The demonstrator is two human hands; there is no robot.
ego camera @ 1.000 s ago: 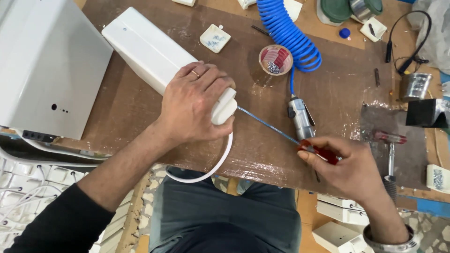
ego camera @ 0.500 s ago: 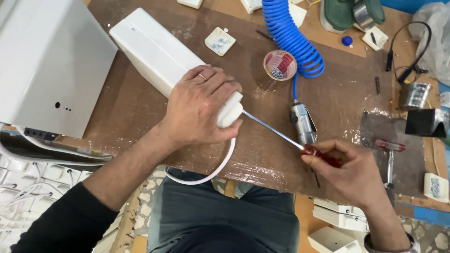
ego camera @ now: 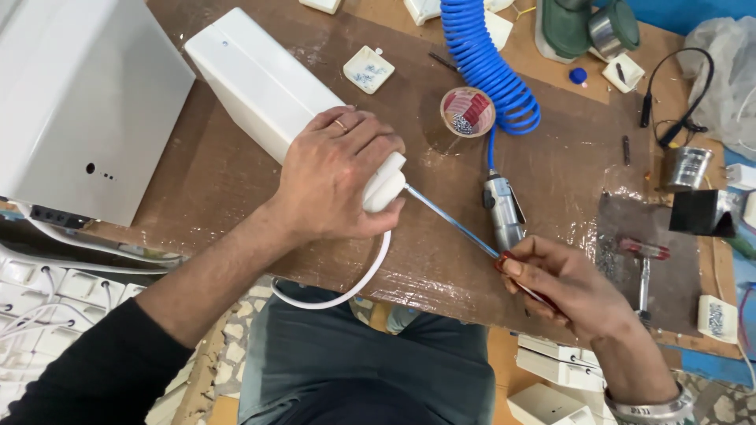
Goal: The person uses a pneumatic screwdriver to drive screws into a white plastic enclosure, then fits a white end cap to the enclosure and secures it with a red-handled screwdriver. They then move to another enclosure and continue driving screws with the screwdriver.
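A long white plastic casing (ego camera: pixel 260 79) lies on the brown workbench (ego camera: pixel 236 189). My left hand (ego camera: pixel 335 177) presses down on its near end, fingers wrapped over the rounded corner. A white cable (ego camera: pixel 346 287) loops out from under that end, over the bench edge. My right hand (ego camera: pixel 571 287) grips the red handle of a screwdriver (ego camera: pixel 453 224), whose metal shaft runs up-left with its tip against the casing's end by my left fingers.
A pneumatic tool (ego camera: pixel 504 208) on a blue coiled hose (ego camera: pixel 484 63) lies just beyond the screwdriver. A small dish of screws (ego camera: pixel 467 111) sits behind it. A large white housing (ego camera: pixel 71 102) fills the left. Another red-handled screwdriver (ego camera: pixel 644 264) lies at the right.
The view has shifted slightly, so bench items sit lower and to the right in the frame. Both hands keep their grips; the screwdriver tip stays at the casing end.
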